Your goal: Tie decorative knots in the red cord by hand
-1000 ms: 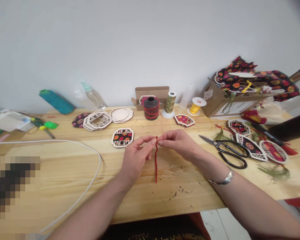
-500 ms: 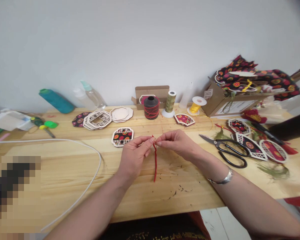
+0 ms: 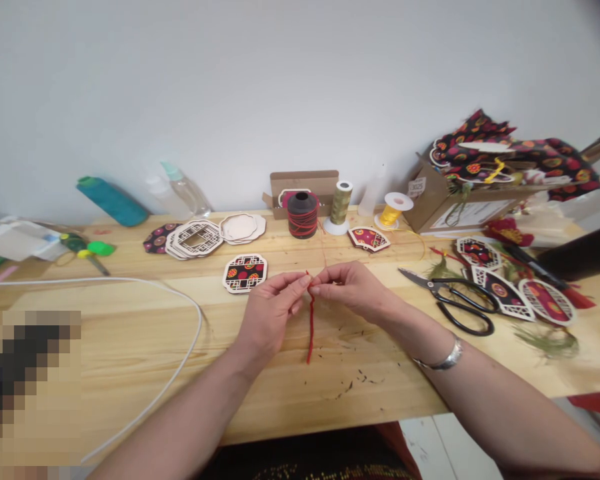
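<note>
A short red cord [image 3: 311,333] dangles from my fingertips above the wooden table. My left hand [image 3: 273,307] pinches its upper end between thumb and forefinger. Just to the right, my right hand [image 3: 353,287] is closed in a pinch on the same cord, its fingertips almost meeting those of the left. The exact crossing of the cord is hidden by the fingers. Behind my left hand lies a framed ornament [image 3: 245,273] with patterned fabric. Black-handled scissors [image 3: 450,300] rest to the right of my right hand, blades pointing left.
Along the wall stand a red-and-black thread spool [image 3: 303,217], an olive thread cone [image 3: 341,207] and a yellow spool [image 3: 393,210]. A cardboard box [image 3: 460,203] heaped with fabric is at the back right. A white cable [image 3: 197,320] loops across the left side.
My right hand's fingertips have moved slightly toward the left thumb, still pinching the red cord. Otherwise the scene looks the same.
</note>
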The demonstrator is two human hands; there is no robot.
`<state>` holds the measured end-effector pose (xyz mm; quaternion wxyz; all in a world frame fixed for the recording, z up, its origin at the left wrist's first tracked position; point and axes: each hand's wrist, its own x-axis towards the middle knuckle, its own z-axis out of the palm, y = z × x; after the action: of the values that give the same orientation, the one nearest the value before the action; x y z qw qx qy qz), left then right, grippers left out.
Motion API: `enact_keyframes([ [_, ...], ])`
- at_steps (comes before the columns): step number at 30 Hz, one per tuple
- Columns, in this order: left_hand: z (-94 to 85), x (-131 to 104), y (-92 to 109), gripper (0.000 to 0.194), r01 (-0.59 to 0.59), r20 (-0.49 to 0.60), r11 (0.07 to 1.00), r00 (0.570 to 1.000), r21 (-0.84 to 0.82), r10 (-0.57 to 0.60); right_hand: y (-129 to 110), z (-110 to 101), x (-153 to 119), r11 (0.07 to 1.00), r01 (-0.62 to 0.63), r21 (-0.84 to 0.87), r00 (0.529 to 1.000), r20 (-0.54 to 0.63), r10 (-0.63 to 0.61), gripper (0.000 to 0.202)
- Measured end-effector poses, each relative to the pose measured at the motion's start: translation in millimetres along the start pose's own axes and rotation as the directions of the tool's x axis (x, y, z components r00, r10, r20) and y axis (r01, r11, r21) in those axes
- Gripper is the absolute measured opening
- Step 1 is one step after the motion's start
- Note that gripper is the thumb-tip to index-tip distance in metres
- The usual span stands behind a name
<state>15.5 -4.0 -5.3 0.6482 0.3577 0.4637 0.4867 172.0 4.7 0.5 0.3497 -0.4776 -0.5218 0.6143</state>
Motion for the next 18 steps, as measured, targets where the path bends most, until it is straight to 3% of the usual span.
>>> enact_keyframes([
  [5,-0.7,1.3,-1.0,0.022,0.016,0.022,1.000,1.000,0.017,-0.016,-2.8,-1.1,-0.8,1.000,0.006,-0.012,1.000,-0.009,-0.007,0.019],
  [18,-0.9,3.2,-0.1,0.016,-0.021,-0.040,1.000,0.999,-0.018,0.020,-2.1,-2.7,-0.9,0.998,0.003,-0.055,0.999,0.038,-0.001,0.020],
])
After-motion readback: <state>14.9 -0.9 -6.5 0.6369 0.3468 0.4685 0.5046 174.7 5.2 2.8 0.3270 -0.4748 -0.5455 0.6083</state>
